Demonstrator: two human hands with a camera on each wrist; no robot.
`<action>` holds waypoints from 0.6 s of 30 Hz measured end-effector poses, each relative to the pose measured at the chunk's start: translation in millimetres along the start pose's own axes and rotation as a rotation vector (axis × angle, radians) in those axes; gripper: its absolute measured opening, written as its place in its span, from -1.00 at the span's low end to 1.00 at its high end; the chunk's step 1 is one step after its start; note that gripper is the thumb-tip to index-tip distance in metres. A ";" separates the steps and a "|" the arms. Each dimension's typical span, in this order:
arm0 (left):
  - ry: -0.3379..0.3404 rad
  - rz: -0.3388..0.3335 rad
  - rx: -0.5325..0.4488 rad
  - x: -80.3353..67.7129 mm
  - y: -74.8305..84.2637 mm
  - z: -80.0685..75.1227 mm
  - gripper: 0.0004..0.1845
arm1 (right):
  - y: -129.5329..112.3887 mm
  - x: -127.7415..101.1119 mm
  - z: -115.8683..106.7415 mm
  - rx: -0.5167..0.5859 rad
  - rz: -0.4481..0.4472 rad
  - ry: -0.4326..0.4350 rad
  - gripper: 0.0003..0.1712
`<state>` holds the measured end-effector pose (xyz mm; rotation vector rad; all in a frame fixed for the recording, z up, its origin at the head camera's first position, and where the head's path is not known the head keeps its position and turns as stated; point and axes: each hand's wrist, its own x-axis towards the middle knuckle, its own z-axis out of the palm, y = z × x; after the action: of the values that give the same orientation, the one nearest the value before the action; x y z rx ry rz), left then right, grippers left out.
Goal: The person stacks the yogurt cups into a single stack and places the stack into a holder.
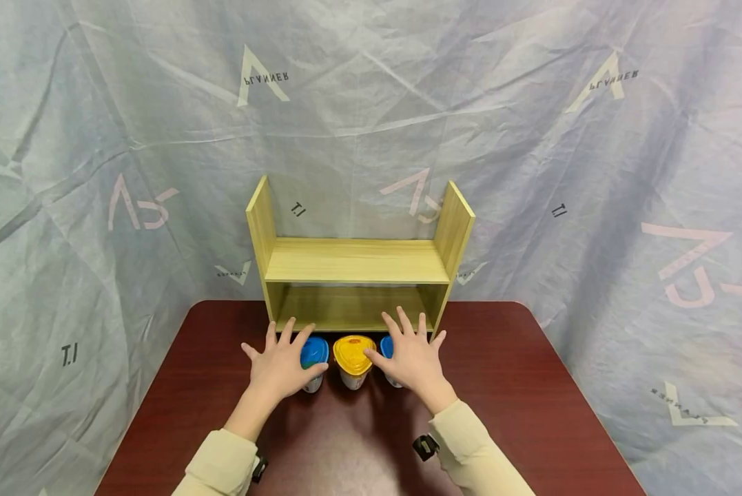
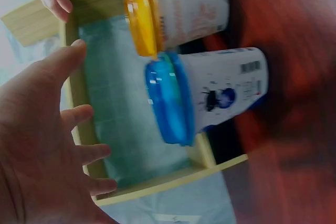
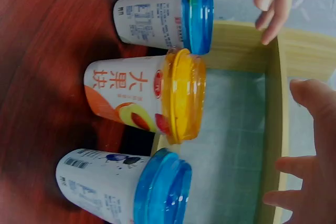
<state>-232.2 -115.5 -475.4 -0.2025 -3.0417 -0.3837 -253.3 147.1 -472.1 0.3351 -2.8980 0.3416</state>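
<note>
Nearest me are my two cream sleeves, coming in over the dark red table (image 1: pixel 519 386). My left hand (image 1: pixel 280 365) is spread, fingers straight, hovering over the blue-lidded cup on the left (image 1: pixel 313 358); the left wrist view shows a gap between palm and lid, so no contact as far as I can tell. My right hand (image 1: pixel 410 355) is the same: fingers splayed, holding nothing, above the blue-lidded cup on the right (image 1: pixel 388 348), which it mostly hides from the head camera. Between them stands the yellow-lidded cup (image 1: pixel 353 358), uncovered.

All three cups stand upright in a row on the table, close together, just in front of the wooden shelf (image 1: pixel 355 262). They are not on it. The right wrist view shows the row clearly: blue lid, yellow lid (image 3: pixel 181 95), blue lid.

Behind them, the shelf has a lower bay and an upper board, both bare. Behind that hangs a wrinkled grey sheet with printed logos.

My read of the step: the approach, before any grasp, with both hands poised over the outer cups. The next move calls for lowering each hand and curling the fingers round a cup's body below the lid, without knocking the yellow one in the tight middle gap.
</note>
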 end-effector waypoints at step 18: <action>-0.044 -0.058 -0.124 5.4 -25.5 36.5 0.11 | 32.6 -3.7 33.3 0.015 0.070 -0.079 0.00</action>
<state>-243.0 -130.1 -516.4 -0.1320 -3.0745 -0.5811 -263.5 170.5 -511.3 0.2553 -2.9912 0.3692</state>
